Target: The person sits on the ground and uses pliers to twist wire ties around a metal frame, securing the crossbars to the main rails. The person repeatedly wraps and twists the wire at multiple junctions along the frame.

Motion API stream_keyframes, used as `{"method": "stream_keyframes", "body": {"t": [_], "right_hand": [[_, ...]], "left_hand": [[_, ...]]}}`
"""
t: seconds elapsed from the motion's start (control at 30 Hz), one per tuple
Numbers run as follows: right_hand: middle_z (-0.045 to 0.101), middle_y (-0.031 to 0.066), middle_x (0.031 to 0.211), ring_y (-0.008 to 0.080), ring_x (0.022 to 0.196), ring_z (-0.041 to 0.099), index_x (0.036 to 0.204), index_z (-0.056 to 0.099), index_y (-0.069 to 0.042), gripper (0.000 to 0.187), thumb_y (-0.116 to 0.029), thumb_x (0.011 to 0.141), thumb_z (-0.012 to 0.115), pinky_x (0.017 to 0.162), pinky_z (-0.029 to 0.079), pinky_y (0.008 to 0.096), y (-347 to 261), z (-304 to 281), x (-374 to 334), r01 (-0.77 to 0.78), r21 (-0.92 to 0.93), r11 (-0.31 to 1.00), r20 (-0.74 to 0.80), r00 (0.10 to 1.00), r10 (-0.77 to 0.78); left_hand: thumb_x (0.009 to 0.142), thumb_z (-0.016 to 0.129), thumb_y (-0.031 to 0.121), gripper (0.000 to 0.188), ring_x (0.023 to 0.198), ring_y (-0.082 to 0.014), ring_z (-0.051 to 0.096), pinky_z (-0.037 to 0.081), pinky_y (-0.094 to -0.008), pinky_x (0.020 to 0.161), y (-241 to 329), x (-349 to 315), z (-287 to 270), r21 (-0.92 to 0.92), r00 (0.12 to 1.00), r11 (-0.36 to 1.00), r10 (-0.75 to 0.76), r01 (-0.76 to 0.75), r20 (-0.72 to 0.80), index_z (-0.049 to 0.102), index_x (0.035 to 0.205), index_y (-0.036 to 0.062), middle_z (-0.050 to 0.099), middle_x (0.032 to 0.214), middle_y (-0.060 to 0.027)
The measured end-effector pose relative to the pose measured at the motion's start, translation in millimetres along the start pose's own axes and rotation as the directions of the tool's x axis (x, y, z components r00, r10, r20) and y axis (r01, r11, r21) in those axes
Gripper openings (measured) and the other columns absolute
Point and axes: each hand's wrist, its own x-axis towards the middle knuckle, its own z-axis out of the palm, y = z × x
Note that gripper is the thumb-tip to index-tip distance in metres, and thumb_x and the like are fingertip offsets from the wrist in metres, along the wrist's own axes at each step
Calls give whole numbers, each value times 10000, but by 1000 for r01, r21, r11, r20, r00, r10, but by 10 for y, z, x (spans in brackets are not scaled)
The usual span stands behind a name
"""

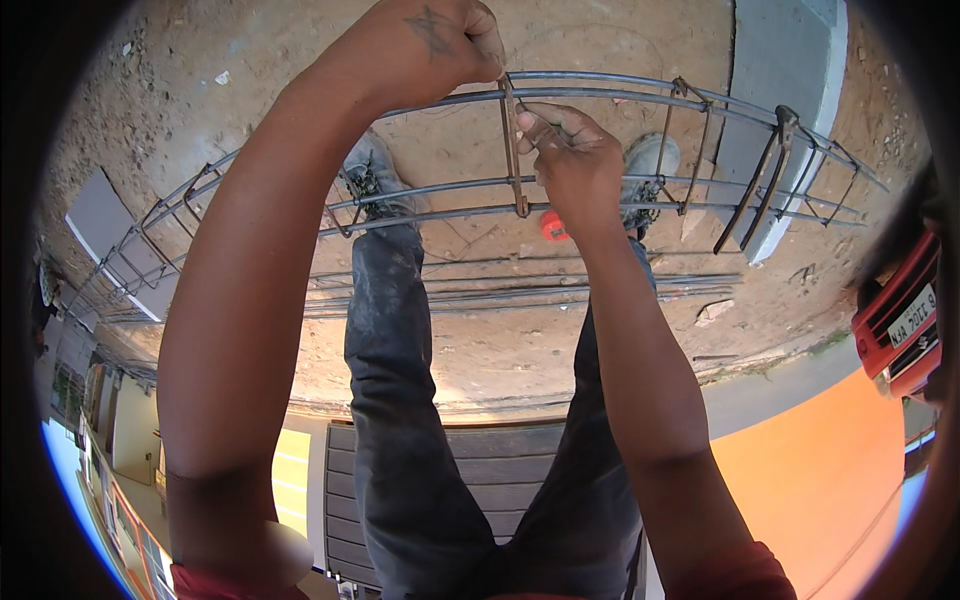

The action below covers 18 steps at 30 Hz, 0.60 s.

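Note:
A long rebar cage (440,185) of steel bars with rectangular stirrups runs from left to right in front of me. At the far bars, my left hand (445,45) is closed, its fingertips at the top corner of a rusty stirrup (518,180). Just below and to the right, my right hand (575,150) pinches thumb against forefinger beside that same stirrup. A thin dark strand, seemingly tie wire, shows at its fingertips, partly hidden. Pincers (768,175) with long dark handles hang over the cage to the right.
My shoes (380,175) stand under the cage on bare dirt. An orange-red round object (553,225) lies between my feet. Loose bars (520,292) lie nearer me. Grey slabs (775,90) lie beneath the cage at right and left. A red vehicle (905,320) stands at far right.

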Motion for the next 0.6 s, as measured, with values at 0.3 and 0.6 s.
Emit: {"method": "stream_keyframes", "body": {"t": [0.3, 0.6], "right_hand": [[697, 46, 809, 84, 701, 571, 1002, 703, 14, 155, -97, 895, 687, 640, 447, 235, 89, 121, 73, 117, 32, 993, -130, 985, -112], [701, 68, 861, 117, 727, 607, 1042, 705, 13, 163, -7, 896, 634, 663, 473, 255, 159, 97, 280, 193, 201, 961, -44, 981, -188]], "left_hand": [[742, 766, 72, 150, 756, -262, 650, 523, -365, 677, -33, -622, 605, -13, 894, 991, 114, -132, -434, 690, 867, 40, 625, 856, -87], [714, 800, 115, 195, 774, -267, 645, 523, -355, 690, -223, -626, 794, -85, 884, 985, 95, -150, -459, 700, 872, 60, 627, 822, -66]]}}
